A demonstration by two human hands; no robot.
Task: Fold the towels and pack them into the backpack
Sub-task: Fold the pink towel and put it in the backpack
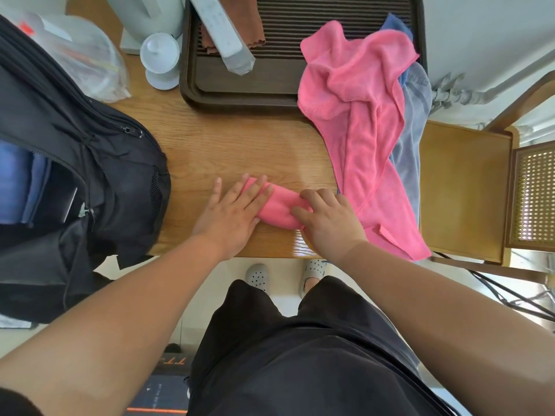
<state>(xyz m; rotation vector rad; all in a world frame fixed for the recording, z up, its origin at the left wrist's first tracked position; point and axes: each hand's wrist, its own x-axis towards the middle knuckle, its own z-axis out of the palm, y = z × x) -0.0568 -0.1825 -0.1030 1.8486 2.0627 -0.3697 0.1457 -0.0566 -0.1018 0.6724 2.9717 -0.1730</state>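
Note:
A small pink towel (277,205), folded into a compact roll, lies near the front edge of the wooden table (210,145). My left hand (232,211) rests flat on its left end, fingers spread. My right hand (327,219) presses its right end with curled fingers. A larger pink towel (360,115) lies crumpled to the right, over a grey-blue towel (413,127). The black backpack (90,163) sits on the left with its main compartment unzipped; blue fabric (18,181) shows inside.
A dark slatted tray (240,91) at the back holds a brown cloth (237,22) and a wrapped remote (222,31). A white lidded cup (160,60) and a plastic bag (87,58) stand back left. A wooden chair (468,187) is on the right.

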